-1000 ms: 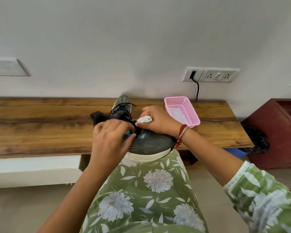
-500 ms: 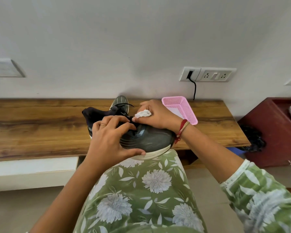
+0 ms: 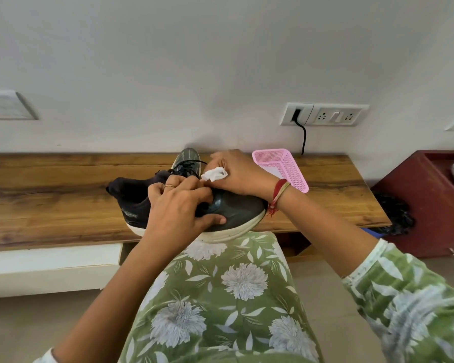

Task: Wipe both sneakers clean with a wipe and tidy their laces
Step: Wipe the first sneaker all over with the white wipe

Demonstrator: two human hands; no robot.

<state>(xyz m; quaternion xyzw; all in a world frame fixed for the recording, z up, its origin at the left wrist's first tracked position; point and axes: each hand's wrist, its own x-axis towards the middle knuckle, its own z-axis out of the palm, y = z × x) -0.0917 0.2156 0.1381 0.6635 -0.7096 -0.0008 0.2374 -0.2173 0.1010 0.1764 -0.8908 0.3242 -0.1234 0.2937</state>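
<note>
A dark sneaker with a white sole rests on my raised knee, toe to the right, heel to the left. My left hand lies over its middle, fingers curled at the black laces and thumb pressed on the side. My right hand sits above the toe and tongue and holds a crumpled white wipe between thumb and fingers. A second dark sneaker stands behind on the wooden shelf, its toe pointing to the wall and its laces loose.
A pink mesh basket stands on the shelf just right of my hands. A black cable hangs from the wall socket above it. A dark red cabinet stands at the right, and a white ledge runs below the shelf.
The sneaker on my knee has turned, its heel swinging out to the left. My left hand moved from the tongue down over the laces and side. My right hand stayed at the tongue with the wipe.
</note>
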